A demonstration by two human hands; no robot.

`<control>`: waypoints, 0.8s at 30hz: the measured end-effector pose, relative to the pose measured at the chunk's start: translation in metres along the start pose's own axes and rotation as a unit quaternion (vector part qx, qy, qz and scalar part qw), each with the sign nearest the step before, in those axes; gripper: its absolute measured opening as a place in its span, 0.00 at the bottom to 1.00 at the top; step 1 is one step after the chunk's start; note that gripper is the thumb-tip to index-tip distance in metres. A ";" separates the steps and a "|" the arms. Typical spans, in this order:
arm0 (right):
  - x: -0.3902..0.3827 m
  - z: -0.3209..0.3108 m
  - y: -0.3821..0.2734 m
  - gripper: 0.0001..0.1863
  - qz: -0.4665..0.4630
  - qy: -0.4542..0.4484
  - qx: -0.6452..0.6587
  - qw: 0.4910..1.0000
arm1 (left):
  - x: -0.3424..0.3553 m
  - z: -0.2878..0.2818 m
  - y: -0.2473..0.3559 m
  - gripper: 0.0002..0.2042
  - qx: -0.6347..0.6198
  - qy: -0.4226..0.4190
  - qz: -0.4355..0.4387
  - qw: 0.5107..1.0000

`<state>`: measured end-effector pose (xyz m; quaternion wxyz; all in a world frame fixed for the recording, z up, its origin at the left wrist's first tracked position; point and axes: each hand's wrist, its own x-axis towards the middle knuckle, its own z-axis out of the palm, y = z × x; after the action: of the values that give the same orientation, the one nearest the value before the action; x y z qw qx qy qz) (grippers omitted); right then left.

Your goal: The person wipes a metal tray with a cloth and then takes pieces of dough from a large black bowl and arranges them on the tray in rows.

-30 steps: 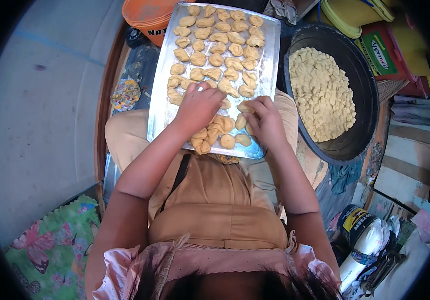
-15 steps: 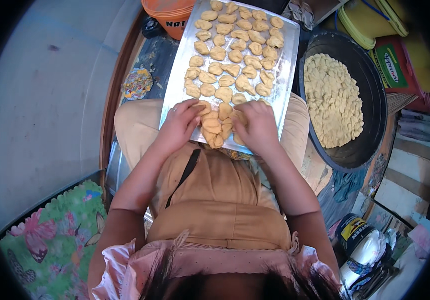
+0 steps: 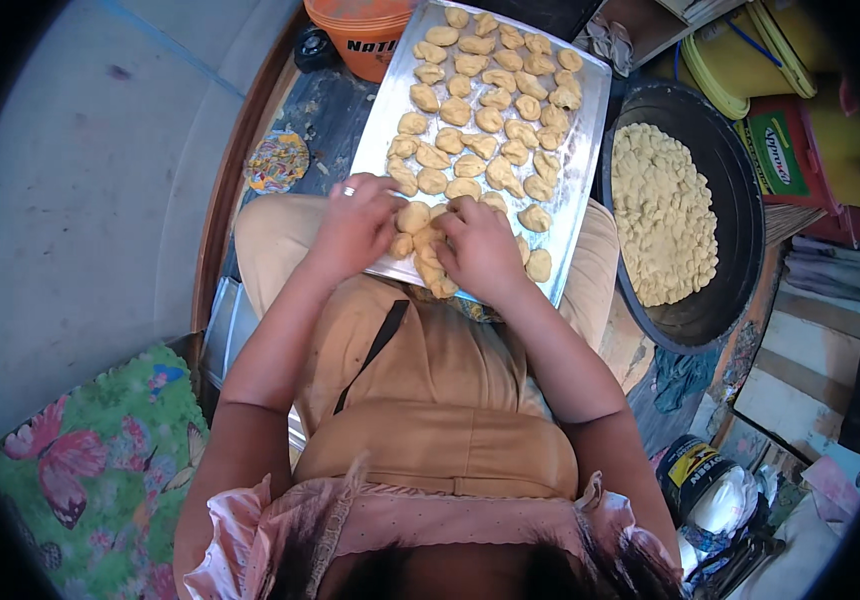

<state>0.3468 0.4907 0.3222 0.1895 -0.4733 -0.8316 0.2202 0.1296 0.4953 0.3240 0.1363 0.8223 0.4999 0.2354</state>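
Note:
A metal tray (image 3: 586, 140) lies across my lap, its upper part covered with rows of small, lumpy yellowish dough pieces (image 3: 470, 139). At its near edge a heap of dough pieces (image 3: 428, 262) is bunched between my hands, some touching each other. My left hand (image 3: 355, 228), with a ring on one finger, is curled at the heap's left side, closed on a dough piece; its fingertips are partly hidden. Over the heap's right side, my right hand (image 3: 482, 252) has its fingers bent down and pinched on a dough piece. Separate dough pieces (image 3: 538, 265) lie right of it.
To the right stands a large black basin (image 3: 745, 225) holding a mound of small dough pieces (image 3: 665, 215). An orange bucket (image 3: 370, 55) is behind the tray's left corner. A round patterned cloth pad (image 3: 278, 162) lies on the floor at left. Yellow buckets (image 3: 740, 60) stand far right.
My right hand has moved left onto the heap, uncovering dough pieces at the tray's near right. My left hand stays at the heap's left side. The whole view has shifted slightly.

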 end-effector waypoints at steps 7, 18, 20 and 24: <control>-0.040 -0.025 -0.007 0.21 0.019 0.010 -0.073 0.997 | -0.022 0.002 0.019 0.22 -0.018 -0.077 -0.013 0.997; -0.047 -0.013 0.030 0.16 0.110 0.114 0.013 0.987 | -0.041 0.060 0.054 0.22 0.060 -0.039 0.043 0.997; -0.046 -0.017 0.028 0.15 0.153 0.102 -0.008 0.983 | -0.042 0.059 0.050 0.21 0.053 -0.046 0.043 0.997; -0.063 -0.023 0.049 0.14 0.083 0.120 0.039 0.989 | -0.040 0.059 0.051 0.20 0.043 -0.014 0.060 0.997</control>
<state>0.4232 0.4619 0.3078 0.2872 -0.5559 -0.7514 0.2093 0.1837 0.4364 0.2875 0.0937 0.8588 0.4576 0.2103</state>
